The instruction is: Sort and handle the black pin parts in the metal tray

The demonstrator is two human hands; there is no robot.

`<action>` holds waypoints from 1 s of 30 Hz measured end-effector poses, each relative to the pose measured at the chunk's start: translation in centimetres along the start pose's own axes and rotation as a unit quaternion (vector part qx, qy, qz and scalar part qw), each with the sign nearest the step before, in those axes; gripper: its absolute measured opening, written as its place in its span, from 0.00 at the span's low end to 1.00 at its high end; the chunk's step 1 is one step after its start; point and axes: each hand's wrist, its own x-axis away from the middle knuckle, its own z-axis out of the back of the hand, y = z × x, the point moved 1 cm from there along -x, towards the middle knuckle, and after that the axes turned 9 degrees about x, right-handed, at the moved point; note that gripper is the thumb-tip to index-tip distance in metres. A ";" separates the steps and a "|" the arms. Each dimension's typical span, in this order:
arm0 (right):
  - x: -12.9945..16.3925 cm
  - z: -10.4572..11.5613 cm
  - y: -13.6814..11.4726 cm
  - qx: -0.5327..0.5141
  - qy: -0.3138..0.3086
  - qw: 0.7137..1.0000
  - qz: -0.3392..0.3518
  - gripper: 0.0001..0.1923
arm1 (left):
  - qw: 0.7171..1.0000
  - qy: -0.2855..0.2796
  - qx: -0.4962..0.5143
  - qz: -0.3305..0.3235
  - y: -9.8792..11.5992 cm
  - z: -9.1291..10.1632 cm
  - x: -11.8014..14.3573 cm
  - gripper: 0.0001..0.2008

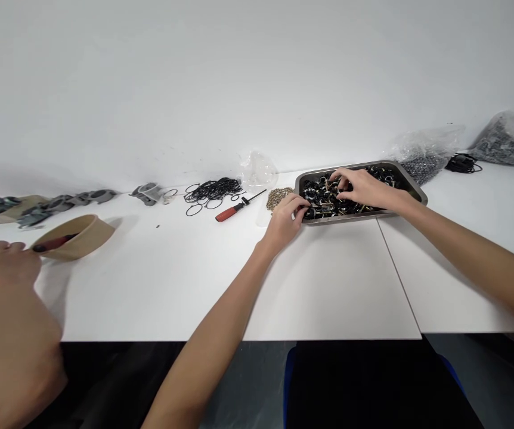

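A metal tray (411,182) of small black and metallic parts (319,193) stands in front of me. At its front left corner is my left hand (282,221), thumb and fingertips brought together over the parts; anything between them is too small to make out. Over the middle of the tray my right hand (361,187) reaches down among the parts. Its thumb and fingers are apart, and I see nothing held between them. Left of the tray lie a pile of small brass-coloured pieces (278,198) and a screwdriver (228,214) with a red handle.
At far left, another person's hand (6,262) is beside a tan ring-shaped piece (100,233) with a red-handled tool in it. Black rubber rings (216,189), grey plastic pieces (147,192) and a clear bag (259,171) line the wall. Filled bags (510,140) stand at right.
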 end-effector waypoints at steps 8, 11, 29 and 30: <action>0.3 6.2 -1.6 -0.041 0.136 0.990 -0.002 0.21 | 1.000 -0.008 -0.008 0.016 0.0 -0.1 0.0 0.06; 0.2 6.4 -0.7 -0.017 0.158 0.987 -0.003 0.19 | 1.000 -0.009 -0.011 0.015 0.0 -0.1 0.0 0.07; 0.8 -3.8 -3.1 0.033 -0.023 0.995 0.086 0.09 | 0.994 0.042 0.077 0.072 0.3 0.5 -0.5 0.05; 0.9 -3.7 -3.2 0.028 -0.021 0.996 0.086 0.08 | 0.991 0.051 0.089 0.082 0.3 0.6 -0.5 0.06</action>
